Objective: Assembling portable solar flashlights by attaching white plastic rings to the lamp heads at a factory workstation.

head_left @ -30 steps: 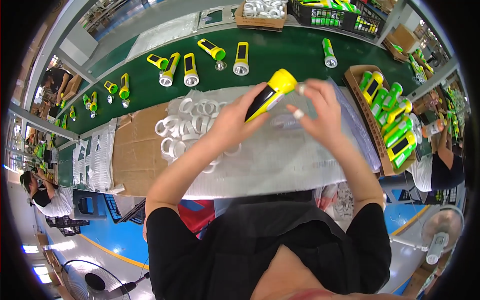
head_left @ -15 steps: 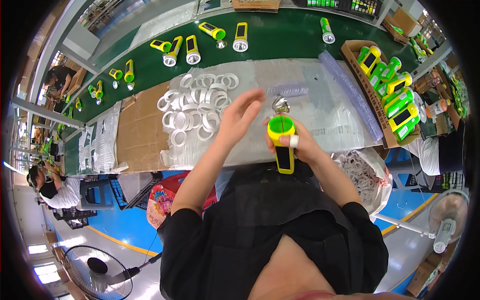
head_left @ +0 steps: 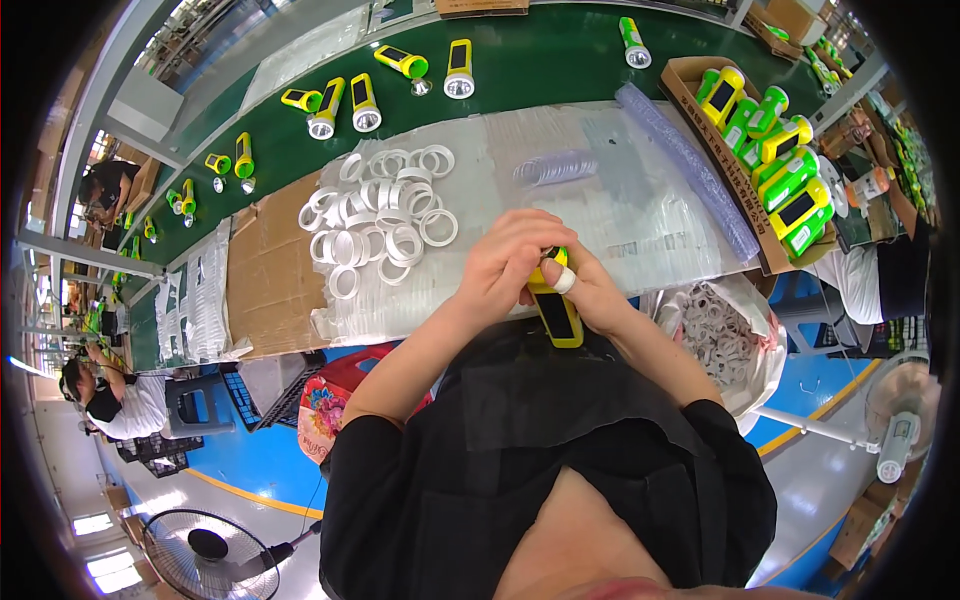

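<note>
A yellow flashlight (head_left: 558,318) with a dark panel on its side stands between my hands at the bench's front edge. My right hand (head_left: 594,290) is wrapped round its body, a white band round the thumb. My left hand (head_left: 510,262) is closed over the flashlight's head, fingers bent across the top. Those fingers hide the green opening and most of the silver reflector. Left of my hands lies a loose pile of white rings (head_left: 403,241). Beyond them a row of thin clear discs (head_left: 556,168) rests on the plastic-covered cardboard.
A long bubble-wrap roll (head_left: 690,172) lies beside a cardboard box (head_left: 722,158) of green and yellow flashlights. More flashlights (head_left: 366,104) line the green bench (head_left: 540,62). A bag of rings (head_left: 757,378) hangs below right. Fans (head_left: 208,545) stand behind, and co-workers (head_left: 118,392) sit left.
My left hand has come right and down from the air onto the flashlight's head. The reflector that stood above the opening is now mostly covered. The flashlight has tilted slightly.
</note>
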{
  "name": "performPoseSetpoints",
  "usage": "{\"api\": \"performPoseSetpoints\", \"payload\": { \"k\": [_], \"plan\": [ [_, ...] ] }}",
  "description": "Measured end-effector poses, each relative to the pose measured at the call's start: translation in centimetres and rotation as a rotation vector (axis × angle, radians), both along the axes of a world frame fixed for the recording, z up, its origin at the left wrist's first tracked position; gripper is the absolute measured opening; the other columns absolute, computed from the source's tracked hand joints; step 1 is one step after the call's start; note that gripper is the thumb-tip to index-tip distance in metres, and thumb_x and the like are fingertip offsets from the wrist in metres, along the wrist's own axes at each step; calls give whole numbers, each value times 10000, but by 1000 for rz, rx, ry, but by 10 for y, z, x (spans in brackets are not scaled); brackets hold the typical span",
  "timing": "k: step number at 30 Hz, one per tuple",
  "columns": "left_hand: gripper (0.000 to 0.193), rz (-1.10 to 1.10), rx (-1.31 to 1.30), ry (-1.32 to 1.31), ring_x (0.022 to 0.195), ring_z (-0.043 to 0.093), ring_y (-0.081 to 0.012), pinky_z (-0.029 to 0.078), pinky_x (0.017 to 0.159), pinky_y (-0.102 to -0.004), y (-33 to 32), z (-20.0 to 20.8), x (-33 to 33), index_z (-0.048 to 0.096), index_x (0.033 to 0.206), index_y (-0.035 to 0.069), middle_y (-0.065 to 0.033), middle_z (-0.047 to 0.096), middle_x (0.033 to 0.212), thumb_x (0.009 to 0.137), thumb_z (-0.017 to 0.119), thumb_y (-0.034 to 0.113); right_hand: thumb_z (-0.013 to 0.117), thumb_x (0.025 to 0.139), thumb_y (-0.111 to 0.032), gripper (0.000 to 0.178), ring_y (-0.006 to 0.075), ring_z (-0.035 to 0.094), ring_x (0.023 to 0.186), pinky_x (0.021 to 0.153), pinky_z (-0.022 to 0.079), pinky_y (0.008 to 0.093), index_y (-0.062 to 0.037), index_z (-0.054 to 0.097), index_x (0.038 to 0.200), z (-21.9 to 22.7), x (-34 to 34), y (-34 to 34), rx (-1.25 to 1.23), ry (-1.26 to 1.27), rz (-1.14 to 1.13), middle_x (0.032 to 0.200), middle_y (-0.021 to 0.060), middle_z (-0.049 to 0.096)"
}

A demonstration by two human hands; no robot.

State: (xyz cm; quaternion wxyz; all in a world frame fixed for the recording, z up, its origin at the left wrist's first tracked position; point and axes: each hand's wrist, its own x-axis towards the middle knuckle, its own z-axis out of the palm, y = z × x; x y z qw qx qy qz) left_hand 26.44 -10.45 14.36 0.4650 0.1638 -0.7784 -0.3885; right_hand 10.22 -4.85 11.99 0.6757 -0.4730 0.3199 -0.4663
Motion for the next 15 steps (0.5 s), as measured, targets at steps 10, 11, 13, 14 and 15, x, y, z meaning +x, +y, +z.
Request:
{"api": "performPoseSetpoints", "payload": {
  "k": [10, 11, 13, 14, 15],
  "plan": [
    [356, -39, -313, -225, 1243, 496, -331, 346, 1000, -450, -4, -12, -27, 596, 1233, 41, -117, 573, 1315, 952, 479, 225, 560, 986, -338, 516, 164, 620, 879, 777, 515, 308, -40, 375, 1365, -14, -12, 16, -44, 17, -294, 1105, 96, 569],
    [385, -76, -306, -225, 1272, 473, -336, 337, 1011, -452, -5, -11, -32, 570, 1275, 35, -125, 551, 1345, 955, 483, 231, 555, 989, -327, 491, 170, 622, 852, 766, 512, 316, -46, 390, 1357, -12, -15, 18, -4, -21, -331, 1075, 99, 584],
    [442, -21, -238, -192, 1319, 422, -350, 313, 1045, -463, -21, -24, -44, 519, 1330, 19, -132, 498, 1399, 974, 473, 277, 549, 991, -296, 429, 172, 611, 790, 725, 497, 312, -60, 427, 1327, -15, -28, 17, 55, -200, -260, 974, 105, 606],
    [474, 17, -208, -183, 1340, 400, -356, 294, 1071, -474, -37, -23, -49, 501, 1353, 54, -134, 490, 1405, 977, 476, 340, 537, 992, -270, 376, 165, 593, 740, 685, 476, 294, -78, 450, 1304, -9, -32, 17, 17, -226, -283, 896, 109, 611],
    [474, 9, -210, -186, 1340, 400, -356, 294, 1071, -474, -55, -23, -59, 501, 1353, 54, -134, 490, 1405, 977, 476, 340, 515, 996, -322, 399, 174, 589, 730, 670, 473, 293, -80, 445, 1305, -8, -35, 18, 12, -184, -342, 880, 121, 601]
  ]
}}
